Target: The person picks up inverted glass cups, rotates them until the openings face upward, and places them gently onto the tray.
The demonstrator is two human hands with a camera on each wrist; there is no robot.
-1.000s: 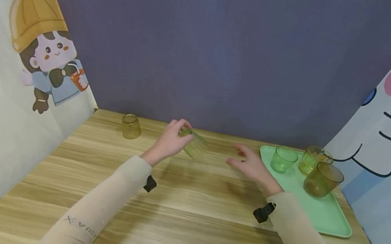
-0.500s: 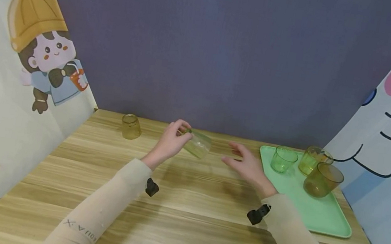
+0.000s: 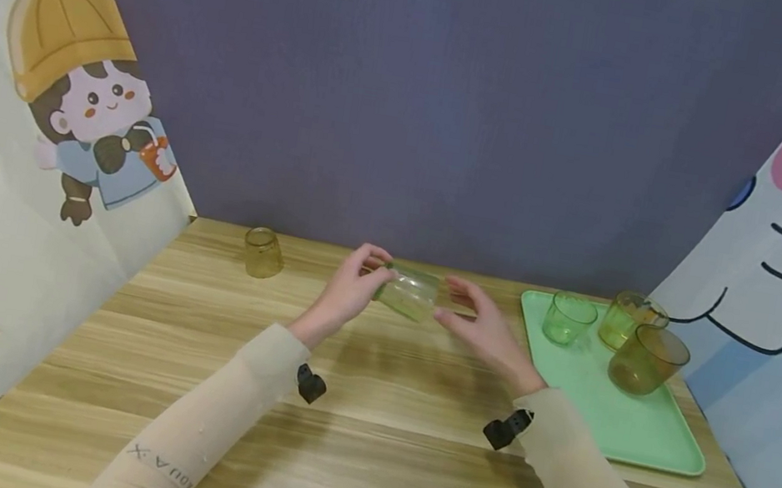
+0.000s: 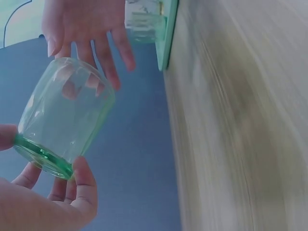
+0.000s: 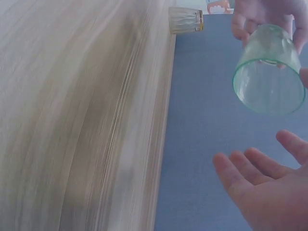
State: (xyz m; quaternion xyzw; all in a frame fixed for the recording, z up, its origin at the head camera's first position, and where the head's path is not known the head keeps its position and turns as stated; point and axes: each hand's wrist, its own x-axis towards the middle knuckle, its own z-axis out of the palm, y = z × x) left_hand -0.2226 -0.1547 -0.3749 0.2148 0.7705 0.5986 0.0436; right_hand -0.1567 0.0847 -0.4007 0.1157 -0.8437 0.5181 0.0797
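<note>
A pale green drinking glass (image 3: 410, 292) is held tilted on its side above the table. My left hand (image 3: 353, 280) grips it by its thick base, thumb on one side and fingers on the other, as the left wrist view shows on the glass (image 4: 67, 115). The glass's mouth points right, toward my right hand (image 3: 481, 325). That hand has its fingers spread around the rim side; in the right wrist view a gap shows between its fingertips (image 5: 222, 160) and the rim of the glass (image 5: 269, 89).
A light green tray (image 3: 609, 411) lies at the right with a green glass (image 3: 566, 321), a yellowish glass (image 3: 618, 322) and a brown glass (image 3: 645, 362). An amber glass (image 3: 264, 255) stands upside down at the back left. A dark blue panel (image 3: 428, 98) borders the table's back.
My left hand has moved slightly right with the green glass, turning it from a steep tilt to nearly level. My right hand has moved left, close to the glass's mouth.
</note>
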